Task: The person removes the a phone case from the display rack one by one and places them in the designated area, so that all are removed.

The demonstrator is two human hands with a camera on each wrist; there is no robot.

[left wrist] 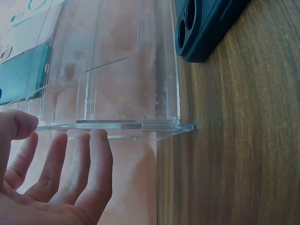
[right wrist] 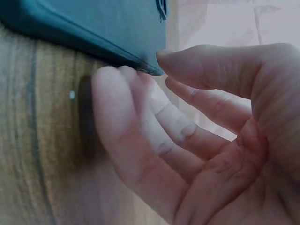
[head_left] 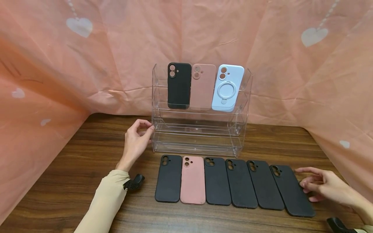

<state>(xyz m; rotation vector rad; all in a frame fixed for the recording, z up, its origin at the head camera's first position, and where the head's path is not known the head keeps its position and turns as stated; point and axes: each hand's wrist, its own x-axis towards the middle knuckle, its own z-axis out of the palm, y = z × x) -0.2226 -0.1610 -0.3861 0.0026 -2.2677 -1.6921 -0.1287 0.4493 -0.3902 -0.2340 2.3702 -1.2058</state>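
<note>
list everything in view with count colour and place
Display stand: one, clear, on table
Propped cases: three, black, pink, pale blue, stand's upper tier
Flat black cases: five, black, front row
Flat pink case: one, pink, second from left
Table: one, brown, under stand
Heart-patterned cloth: apparently one, peach, behind and at both sides
Sleeves: two, beige, on forearms
Wrist devices: two, black, at wrists
Left hand: one, bare, at stand's left side
Right hand: one, bare, at row's right end
</note>
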